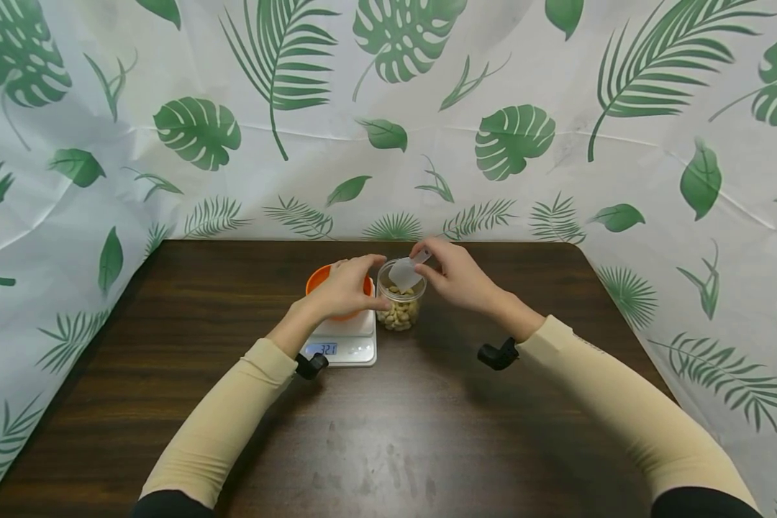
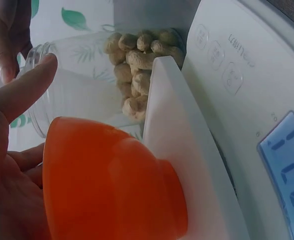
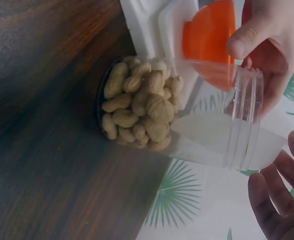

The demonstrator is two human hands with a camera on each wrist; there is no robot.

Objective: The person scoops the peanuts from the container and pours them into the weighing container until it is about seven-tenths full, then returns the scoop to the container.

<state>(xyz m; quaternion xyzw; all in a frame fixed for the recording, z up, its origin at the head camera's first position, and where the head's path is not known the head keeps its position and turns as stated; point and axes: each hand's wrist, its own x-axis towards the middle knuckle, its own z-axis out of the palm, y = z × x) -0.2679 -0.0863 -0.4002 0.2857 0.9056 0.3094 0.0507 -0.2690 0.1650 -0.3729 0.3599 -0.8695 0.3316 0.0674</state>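
A clear jar (image 1: 398,314) of unshelled peanuts (image 3: 142,105) stands upright on the table, right beside the scale. My right hand (image 1: 456,277) pinches the handle of a translucent white scoop (image 1: 404,275), whose bowl dips inside the jar's mouth above the peanuts. Over the orange bowl (image 2: 102,175) reaches my left hand (image 1: 343,288), thumb and fingers spread to the left side of the jar's rim. In the right wrist view the left thumb (image 3: 244,42) shows close to that rim. The orange bowl sits on the scale's white platform and is partly hidden by the left hand.
The white kitchen scale (image 1: 350,350) has a lit display (image 1: 321,349) with the digits 321. Dark wood-grain tabletop (image 1: 388,432) extends around it. A leaf-patterned sheet (image 1: 388,158) hangs behind the table. Both wrists wear black camera mounts.
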